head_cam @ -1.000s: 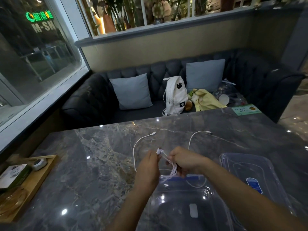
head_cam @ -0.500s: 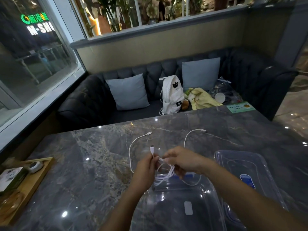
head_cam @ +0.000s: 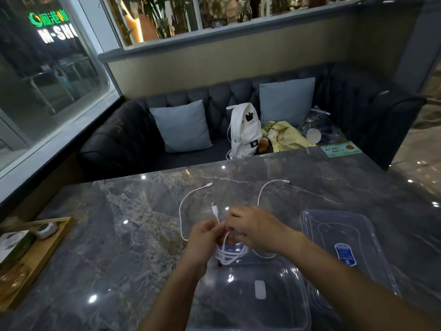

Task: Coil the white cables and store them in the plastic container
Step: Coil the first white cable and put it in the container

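Observation:
My left hand (head_cam: 204, 237) and my right hand (head_cam: 253, 225) meet above the far rim of the clear plastic container (head_cam: 293, 304). Both grip a partly coiled white cable (head_cam: 230, 255); its loops hang below my fingers and one plug end sticks up above my left hand. Two more white cables lie loose on the marble table: one (head_cam: 188, 199) curves away to the left, the other (head_cam: 267, 187) arcs toward the back right. Where their near ends run is hidden by my hands.
The container's clear lid (head_cam: 343, 237) with a blue label lies to the right of the container. A wooden tray (head_cam: 45, 256) with small items sits at the table's left edge. Beyond the table is a dark sofa with cushions and a white backpack (head_cam: 243, 130).
The coil has gained loops and now hangs lower between my hands. The plug end has risen above my left hand. My hands stay close together over the container's far rim.

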Demonstrator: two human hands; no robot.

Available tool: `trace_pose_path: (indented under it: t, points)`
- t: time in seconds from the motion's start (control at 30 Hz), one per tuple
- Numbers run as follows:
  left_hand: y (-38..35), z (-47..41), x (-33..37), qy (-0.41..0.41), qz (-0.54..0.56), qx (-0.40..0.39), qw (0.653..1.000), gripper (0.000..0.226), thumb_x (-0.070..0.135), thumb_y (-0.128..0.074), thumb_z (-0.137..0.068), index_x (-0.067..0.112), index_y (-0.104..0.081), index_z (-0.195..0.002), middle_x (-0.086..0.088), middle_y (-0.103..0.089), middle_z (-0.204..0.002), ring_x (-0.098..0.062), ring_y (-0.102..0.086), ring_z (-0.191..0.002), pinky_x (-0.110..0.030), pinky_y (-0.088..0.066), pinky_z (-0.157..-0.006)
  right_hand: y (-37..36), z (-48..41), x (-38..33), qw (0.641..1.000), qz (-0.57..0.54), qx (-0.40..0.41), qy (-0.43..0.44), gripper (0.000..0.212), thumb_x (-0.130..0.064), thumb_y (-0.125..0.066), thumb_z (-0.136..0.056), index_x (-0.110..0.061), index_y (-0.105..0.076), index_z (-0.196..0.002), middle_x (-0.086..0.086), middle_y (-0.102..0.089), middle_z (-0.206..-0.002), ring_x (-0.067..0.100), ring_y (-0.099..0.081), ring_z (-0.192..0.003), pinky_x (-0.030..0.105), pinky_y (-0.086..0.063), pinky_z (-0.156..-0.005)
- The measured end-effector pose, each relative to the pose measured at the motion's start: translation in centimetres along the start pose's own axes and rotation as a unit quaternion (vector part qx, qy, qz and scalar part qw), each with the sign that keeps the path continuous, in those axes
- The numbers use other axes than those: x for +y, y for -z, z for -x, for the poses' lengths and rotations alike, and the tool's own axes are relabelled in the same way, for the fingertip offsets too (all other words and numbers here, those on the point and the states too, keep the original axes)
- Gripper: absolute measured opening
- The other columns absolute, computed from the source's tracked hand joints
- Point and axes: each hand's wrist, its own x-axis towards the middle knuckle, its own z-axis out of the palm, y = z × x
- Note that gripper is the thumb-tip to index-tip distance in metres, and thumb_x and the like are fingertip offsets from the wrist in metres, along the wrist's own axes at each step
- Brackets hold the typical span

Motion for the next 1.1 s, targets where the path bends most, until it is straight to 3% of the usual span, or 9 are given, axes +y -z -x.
trace_pose_path:
  t: [0.17,0.27,0.4,0.6,0.73,0.83,1.0,1.1]
  points:
    - [0.1,0.2,0.1,0.029,0.054,-0.033,0.998,0.023,0.011,-0.054,-0.09,0.006,-0.069,-0.073,-0.01,-0.072,-0.067,-0.018,-0.068,-0.061,-0.025,-0.056,-0.059,-0.3,0.9,0.2,1.0,-0.002,0.007,-0.012,0.017,-0.018,-0.054,-0.085,-0.006,-0.063,-0.095,0.01,-0.057,-0.104,0.028,-0.055,-0.089,0.044,-0.045,-0.076]
    - [-0.1,0.3,0.4,0.024,0.05,-0.045,0.997,0.02,0.01,-0.052,-0.091,0.005,-0.067,-0.077,-0.009,-0.07,-0.066,-0.016,-0.067,-0.061,-0.026,-0.056,-0.06,-0.3,1.4,-0.2,0.998,-0.033,0.046,-0.018,0.015,-0.017,-0.059,-0.083,-0.005,-0.058,-0.091,0.012,-0.055,-0.097,0.029,-0.054,-0.078,0.046,-0.048,-0.068]
    - [-0.2,0.6,0.5,0.016,0.053,-0.053,0.997,0.018,0.006,-0.052,-0.09,0.003,-0.066,-0.08,-0.007,-0.068,-0.059,-0.015,-0.063,-0.052,-0.023,-0.053,-0.051,-0.1,1.4,-1.0,0.997,-0.027,0.055,0.036,0.018,-0.015,-0.063,-0.08,-0.01,-0.062,-0.098,0.01,-0.06,-0.096,0.025,-0.057,-0.08,0.042,-0.05,-0.06]
    - [-0.1,1.3,0.0,0.001,0.008,-0.057,0.998,0.031,0.012,-0.052,-0.091,0.014,-0.07,-0.066,-0.008,-0.07,-0.058,-0.017,-0.066,-0.053,-0.022,-0.052,-0.052,-0.1,1.6,-1.0,0.999,-0.004,0.017,0.051,0.019,-0.006,-0.058,-0.079,-0.004,-0.057,-0.098,0.016,-0.057,-0.097,0.031,-0.056,-0.081,0.043,-0.046,-0.058]
    - [-0.5,1.1,-0.3,-0.002,0.023,-0.03,0.999,0.023,0.011,-0.054,-0.09,0.007,-0.07,-0.075,-0.011,-0.073,-0.067,-0.023,-0.07,-0.063,-0.026,-0.057,-0.057,-0.4,1.5,-0.7,0.999,0.01,0.006,0.036,0.022,-0.004,-0.055,-0.084,-0.003,-0.054,-0.105,0.018,-0.053,-0.101,0.033,-0.054,-0.078,0.04,-0.045,-0.058]
    - [-0.8,0.9,-0.7,-0.003,-0.001,-0.013,1.0,0.024,0.009,-0.055,-0.089,0.01,-0.069,-0.07,-0.003,-0.068,-0.061,-0.016,-0.063,-0.058,-0.023,-0.052,-0.057,-0.8,1.6,-0.5,1.0,0.001,-0.003,0.01,0.021,-0.002,-0.051,-0.085,-0.006,-0.055,-0.106,0.015,-0.052,-0.103,0.033,-0.055,-0.076,0.039,-0.044,-0.06]
    - [-0.6,1.2,-1.3,0.036,0.066,-0.048,0.996,0.029,0.01,-0.059,-0.086,0.012,-0.066,-0.058,-0.003,-0.057,-0.05,-0.011,-0.053,-0.043,-0.019,-0.045,-0.044,-0.2,2.4,0.5,0.982,-0.18,0.037,-0.054,0.005,-0.003,-0.064,-0.077,-0.002,-0.06,-0.076,0.012,-0.058,-0.086,0.023,-0.054,-0.073,0.036,-0.046,-0.067]
    - [-1.1,1.2,-1.2,0.031,0.104,-0.048,0.993,0.029,0.01,-0.06,-0.084,0.014,-0.067,-0.056,-0.005,-0.061,-0.054,-0.01,-0.056,-0.044,-0.019,-0.047,-0.045,-0.1,2.8,0.1,0.921,-0.339,0.078,-0.173,0.015,0.0,-0.069,-0.073,-0.009,-0.059,-0.066,0.016,-0.061,-0.077,0.028,-0.063,-0.065,0.043,-0.054,-0.063]
